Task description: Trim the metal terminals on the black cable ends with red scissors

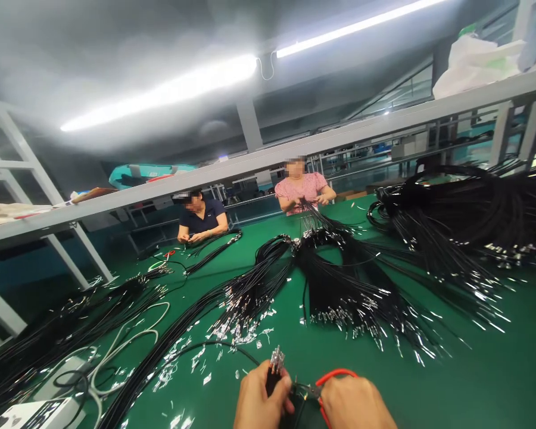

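My left hand point(259, 398) is closed round a small bunch of black wires point(274, 374) whose silver metal ends stick up above my fingers. My right hand point(356, 405) is closed on a red-handled cutting tool point(333, 376), its tip pointing at the wires between my hands. Both hands sit at the bottom edge of the view, above the green table point(473, 381).
Large bundles of black wires point(339, 280) with shiny ends fan across the table, with more wire bundles at the right point(464, 214) and left point(71, 322). Silver scraps litter the mat. A white cable point(125, 345) lies at the left. Two people point(201, 217) point(301, 187) work at the far side under a shelf rail.
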{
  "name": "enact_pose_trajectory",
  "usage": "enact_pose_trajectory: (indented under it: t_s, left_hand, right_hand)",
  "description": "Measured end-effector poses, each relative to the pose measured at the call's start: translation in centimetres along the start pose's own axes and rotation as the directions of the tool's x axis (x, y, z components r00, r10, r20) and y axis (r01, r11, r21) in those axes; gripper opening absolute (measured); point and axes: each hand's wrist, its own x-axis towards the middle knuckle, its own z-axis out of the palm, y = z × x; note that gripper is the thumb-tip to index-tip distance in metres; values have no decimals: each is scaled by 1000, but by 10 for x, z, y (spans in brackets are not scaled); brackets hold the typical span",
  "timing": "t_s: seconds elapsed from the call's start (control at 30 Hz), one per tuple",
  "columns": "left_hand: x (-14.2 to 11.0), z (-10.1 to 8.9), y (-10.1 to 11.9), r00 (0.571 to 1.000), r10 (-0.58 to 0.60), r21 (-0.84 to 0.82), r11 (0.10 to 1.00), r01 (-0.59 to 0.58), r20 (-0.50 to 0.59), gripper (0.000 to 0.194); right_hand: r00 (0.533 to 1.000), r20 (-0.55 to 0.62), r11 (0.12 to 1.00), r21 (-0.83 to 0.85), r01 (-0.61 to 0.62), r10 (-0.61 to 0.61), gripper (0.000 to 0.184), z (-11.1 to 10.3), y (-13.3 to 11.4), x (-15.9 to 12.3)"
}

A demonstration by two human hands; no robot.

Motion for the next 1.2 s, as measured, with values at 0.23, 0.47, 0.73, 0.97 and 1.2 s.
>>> enact_pose_trajectory:
  t_s: [0.23, 0.47, 0.73, 0.97, 1.2]
  left_hand:
    - [-2, -18, 7, 958, -95, -347, 919, 189, 270, 29]
    - [-6, -21, 11, 932, -145, -380, 884, 273, 331, 35]
    - [-10, -18, 19, 946, -126, -346, 910, 230, 298, 36]
    - [-9, -10, 8, 961, -44, -381, 912, 150, 273, 39]
    - [-16, -11, 16, 901, 36, -508, 835, 211, 432, 34]
  right_hand:
    - [983, 47, 978, 103, -181, 177, 18, -8, 14, 18]
    - [912, 341, 713, 579, -396, 229, 27, -4, 6, 27]
    - [870, 472, 370, 790, -489, 143, 25, 8, -4, 24]
    - [865, 498, 227, 837, -499, 65, 25, 8, -5, 23]
    - [864, 501, 169, 857, -486, -57, 24, -7, -11, 24]
